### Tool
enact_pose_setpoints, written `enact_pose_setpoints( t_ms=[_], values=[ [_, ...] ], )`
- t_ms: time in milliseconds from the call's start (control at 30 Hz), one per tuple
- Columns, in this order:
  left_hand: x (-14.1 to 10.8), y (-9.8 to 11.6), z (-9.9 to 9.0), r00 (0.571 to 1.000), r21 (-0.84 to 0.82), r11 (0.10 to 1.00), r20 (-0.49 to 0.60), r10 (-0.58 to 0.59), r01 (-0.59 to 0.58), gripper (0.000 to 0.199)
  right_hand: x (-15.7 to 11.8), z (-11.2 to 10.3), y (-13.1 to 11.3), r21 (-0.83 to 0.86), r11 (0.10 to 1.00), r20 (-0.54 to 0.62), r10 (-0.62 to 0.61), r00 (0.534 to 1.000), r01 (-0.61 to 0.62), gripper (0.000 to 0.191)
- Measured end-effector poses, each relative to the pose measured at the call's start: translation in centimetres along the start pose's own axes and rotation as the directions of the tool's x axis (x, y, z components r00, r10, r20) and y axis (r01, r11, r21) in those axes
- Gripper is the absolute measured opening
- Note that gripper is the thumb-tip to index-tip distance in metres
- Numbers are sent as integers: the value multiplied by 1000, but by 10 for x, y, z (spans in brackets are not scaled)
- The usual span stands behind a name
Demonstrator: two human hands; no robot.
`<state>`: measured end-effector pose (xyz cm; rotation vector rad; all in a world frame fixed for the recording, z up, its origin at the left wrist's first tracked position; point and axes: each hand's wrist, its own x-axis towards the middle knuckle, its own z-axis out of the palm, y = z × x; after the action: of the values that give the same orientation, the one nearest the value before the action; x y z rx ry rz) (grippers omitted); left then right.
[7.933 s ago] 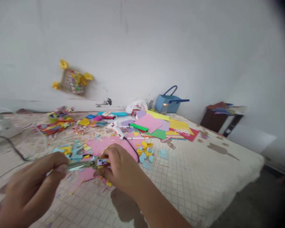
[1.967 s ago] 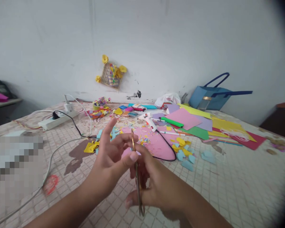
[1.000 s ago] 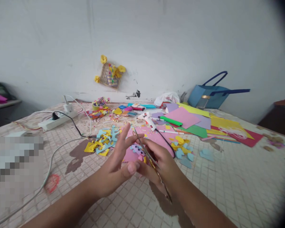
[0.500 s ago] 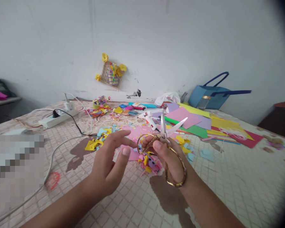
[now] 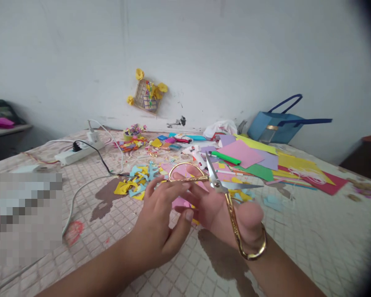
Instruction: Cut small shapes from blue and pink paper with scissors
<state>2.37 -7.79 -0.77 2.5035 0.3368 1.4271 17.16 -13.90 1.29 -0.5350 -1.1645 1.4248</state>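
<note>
Gold-handled scissors [image 5: 217, 185] rest across my right hand [image 5: 214, 216], their silver blades spread wide apart. One handle loop is around my right thumb; the other lies over the fingertips, and the palm is turned up. My left hand [image 5: 159, 225] is close beside it with fingers apart and loosely stretched, holding nothing. Its fingertips overlap the right fingers near the far loop; whether they touch is unclear. Behind and beneath the hands, pink paper [image 5: 181, 204] shows in part, and the colourful paper piece there is mostly hidden.
Blue and yellow paper scraps [image 5: 139, 181] lie left of the hands. A white glue gun [image 5: 195, 154] and a green marker [image 5: 225, 158] lie beyond them. Coloured sheets [image 5: 244, 152] and a blue bag [image 5: 262, 126] are at right. A power strip [image 5: 78, 153] with cables stands at left.
My right hand has opened out from its grip, and the scissors have turned, with blades now wider and pointing more rightward. My left hand has moved right, closer to it.
</note>
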Motion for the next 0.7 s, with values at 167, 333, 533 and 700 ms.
enact_pose_setpoints(
  t_ms=[167,333,533,700],
  values=[
    [-1,-2,0,998,87,996,-60,6,0,53,3,-1,13,-43,984,73,173,982,-170,108],
    [-1,2,-4,1000,54,998,-7,-15,15,55,-2,2,17,-45,977,79,210,974,-207,85],
    [3,-2,-7,999,50,998,-8,37,-36,56,-10,-1,13,-4,937,103,349,931,-350,60],
    [2,-7,-6,998,73,997,-64,-19,24,52,-11,4,15,-123,868,16,486,874,-480,72]
  ],
)
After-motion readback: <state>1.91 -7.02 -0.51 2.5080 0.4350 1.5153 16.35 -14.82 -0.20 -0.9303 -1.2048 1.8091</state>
